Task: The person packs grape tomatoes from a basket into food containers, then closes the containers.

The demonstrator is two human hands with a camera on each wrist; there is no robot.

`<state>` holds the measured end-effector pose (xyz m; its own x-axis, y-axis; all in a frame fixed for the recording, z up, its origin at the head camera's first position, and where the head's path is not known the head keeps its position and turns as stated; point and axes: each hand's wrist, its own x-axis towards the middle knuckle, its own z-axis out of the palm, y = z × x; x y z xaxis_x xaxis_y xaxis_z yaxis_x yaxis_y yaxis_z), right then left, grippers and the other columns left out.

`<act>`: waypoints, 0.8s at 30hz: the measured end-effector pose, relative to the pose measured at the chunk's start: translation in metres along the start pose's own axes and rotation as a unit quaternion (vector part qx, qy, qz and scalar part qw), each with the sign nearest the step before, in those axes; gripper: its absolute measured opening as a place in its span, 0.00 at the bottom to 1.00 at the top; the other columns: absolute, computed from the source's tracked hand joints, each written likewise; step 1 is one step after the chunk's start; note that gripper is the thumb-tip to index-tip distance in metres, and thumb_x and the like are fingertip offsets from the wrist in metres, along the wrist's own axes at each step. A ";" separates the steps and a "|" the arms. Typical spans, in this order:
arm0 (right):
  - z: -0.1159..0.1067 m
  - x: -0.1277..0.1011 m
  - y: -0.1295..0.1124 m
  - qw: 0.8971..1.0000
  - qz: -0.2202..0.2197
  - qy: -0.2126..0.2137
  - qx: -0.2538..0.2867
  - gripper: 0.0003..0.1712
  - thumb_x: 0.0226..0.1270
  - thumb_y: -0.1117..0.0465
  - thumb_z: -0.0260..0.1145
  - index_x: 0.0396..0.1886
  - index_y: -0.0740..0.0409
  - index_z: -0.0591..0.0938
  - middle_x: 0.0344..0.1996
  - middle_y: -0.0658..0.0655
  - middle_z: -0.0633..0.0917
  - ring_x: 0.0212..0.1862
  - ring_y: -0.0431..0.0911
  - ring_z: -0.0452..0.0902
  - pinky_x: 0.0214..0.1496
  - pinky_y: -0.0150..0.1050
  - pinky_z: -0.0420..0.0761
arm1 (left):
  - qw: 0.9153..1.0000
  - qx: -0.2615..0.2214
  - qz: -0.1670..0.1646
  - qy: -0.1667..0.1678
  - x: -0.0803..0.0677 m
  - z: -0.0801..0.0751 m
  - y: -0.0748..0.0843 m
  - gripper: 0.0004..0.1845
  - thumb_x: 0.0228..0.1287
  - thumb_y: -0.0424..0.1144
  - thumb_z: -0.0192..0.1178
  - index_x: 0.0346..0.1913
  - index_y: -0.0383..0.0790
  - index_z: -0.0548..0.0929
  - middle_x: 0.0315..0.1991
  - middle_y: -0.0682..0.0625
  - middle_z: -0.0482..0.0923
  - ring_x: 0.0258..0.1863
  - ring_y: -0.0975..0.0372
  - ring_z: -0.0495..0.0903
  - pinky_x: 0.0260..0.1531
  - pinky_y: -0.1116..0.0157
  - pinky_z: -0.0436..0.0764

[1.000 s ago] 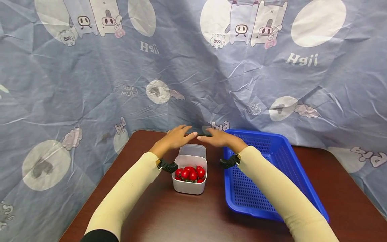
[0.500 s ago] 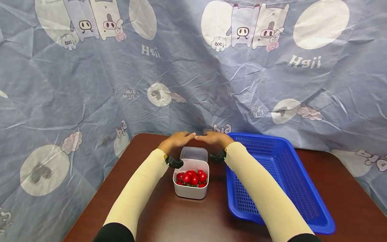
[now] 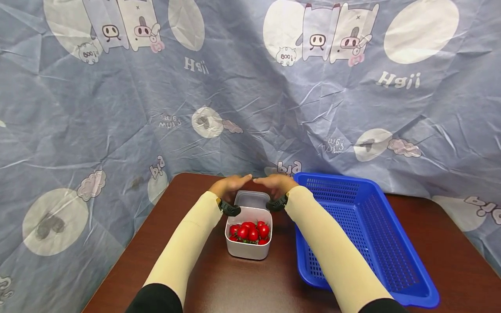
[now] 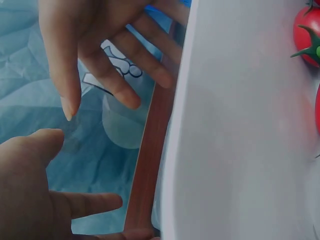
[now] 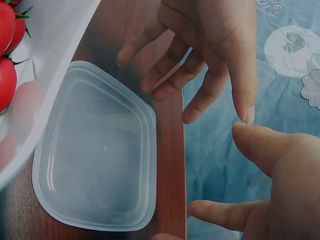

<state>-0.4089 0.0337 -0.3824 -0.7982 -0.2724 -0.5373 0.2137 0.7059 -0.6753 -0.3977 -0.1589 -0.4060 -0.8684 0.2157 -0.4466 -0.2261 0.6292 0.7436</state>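
My left hand (image 3: 228, 185) and right hand (image 3: 276, 184) hover in the air over the lid (image 3: 252, 200), behind a white box (image 3: 247, 251) of red tomatoes (image 3: 252, 234). Their thumbs point at each other and nearly meet. In the left wrist view the left hand (image 4: 30, 185) spreads its fingers below, facing the right hand (image 4: 100, 30). The right wrist view has the right hand (image 5: 280, 175) at lower right and the left hand (image 5: 210, 45) above, fingers loosely bent. Neither holds anything. The translucent lid (image 5: 102, 150) lies flat on the table beside the box.
A blue perforated basket (image 3: 365, 230) stands on the right of the brown table (image 3: 235, 287), with the right forearm passing over it. A patterned blue-grey cloth (image 3: 242, 87) hangs behind and around the table.
Both hands have lowered and drawn a little closer to the lid, and their fingers now tip downward. The box, lid and basket lie as before; the head view has shifted slightly.
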 end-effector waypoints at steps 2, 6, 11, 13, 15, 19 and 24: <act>0.003 0.002 0.001 1.000 0.008 -0.006 0.021 0.45 0.69 0.40 0.54 0.72 0.68 0.56 0.65 0.78 0.63 0.62 0.70 0.65 0.58 0.56 0.72 | 1.000 -0.020 -0.011 -0.007 0.002 0.001 -0.002 0.43 0.68 0.68 0.39 0.76 0.44 0.54 0.71 0.36 0.57 0.65 0.38 0.63 0.52 0.39 0.72; 0.008 0.006 0.005 0.999 0.018 -0.016 0.040 0.43 0.70 0.40 0.53 0.72 0.67 0.59 0.67 0.74 0.62 0.62 0.70 0.65 0.58 0.57 0.73 | 0.999 -0.043 -0.025 -0.019 0.003 0.003 -0.006 0.43 0.68 0.68 0.39 0.75 0.41 0.54 0.69 0.31 0.58 0.65 0.38 0.62 0.51 0.41 0.73; 0.010 0.009 0.008 0.998 0.018 -0.003 0.058 0.42 0.70 0.40 0.54 0.72 0.64 0.59 0.70 0.69 0.61 0.63 0.68 0.66 0.54 0.55 0.77 | 0.998 -0.063 -0.030 -0.008 0.002 0.004 -0.009 0.44 0.67 0.68 0.40 0.75 0.41 0.53 0.68 0.30 0.58 0.65 0.39 0.63 0.48 0.44 0.76; 0.011 0.010 0.008 0.998 0.018 0.003 0.067 0.43 0.69 0.40 0.55 0.72 0.64 0.59 0.70 0.68 0.60 0.63 0.69 0.66 0.53 0.54 0.77 | 0.997 -0.072 -0.032 -0.001 0.002 0.004 -0.009 0.44 0.68 0.68 0.40 0.75 0.40 0.53 0.67 0.29 0.58 0.64 0.40 0.64 0.47 0.45 0.77; 0.011 0.010 0.007 0.997 0.020 0.004 0.079 0.43 0.69 0.40 0.56 0.72 0.63 0.59 0.70 0.67 0.60 0.63 0.69 0.65 0.54 0.54 0.77 | 0.996 -0.080 -0.034 0.004 0.002 0.003 -0.009 0.44 0.68 0.68 0.40 0.75 0.39 0.53 0.67 0.29 0.58 0.64 0.39 0.64 0.47 0.45 0.77; 0.011 0.009 0.005 0.995 0.024 0.005 0.092 0.42 0.69 0.40 0.55 0.71 0.63 0.62 0.69 0.69 0.63 0.61 0.69 0.67 0.56 0.55 0.75 | 0.994 -0.099 -0.036 0.011 0.004 0.001 -0.011 0.43 0.69 0.67 0.39 0.75 0.38 0.55 0.67 0.30 0.59 0.63 0.40 0.65 0.48 0.45 0.77; 0.008 0.005 0.003 0.994 0.026 0.017 0.100 0.40 0.69 0.39 0.53 0.69 0.64 0.65 0.65 0.71 0.67 0.60 0.66 0.70 0.56 0.54 0.75 | 0.989 -0.142 -0.043 0.019 0.004 -0.002 -0.010 0.42 0.70 0.66 0.38 0.74 0.37 0.57 0.68 0.31 0.58 0.64 0.41 0.64 0.51 0.45 0.75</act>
<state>-0.4078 0.0291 -0.3918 -0.8014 -0.2144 -0.5584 0.3598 0.5729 -0.7364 -0.4001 -0.1657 -0.4146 -0.8559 0.1388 -0.4981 -0.4089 0.4081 0.8163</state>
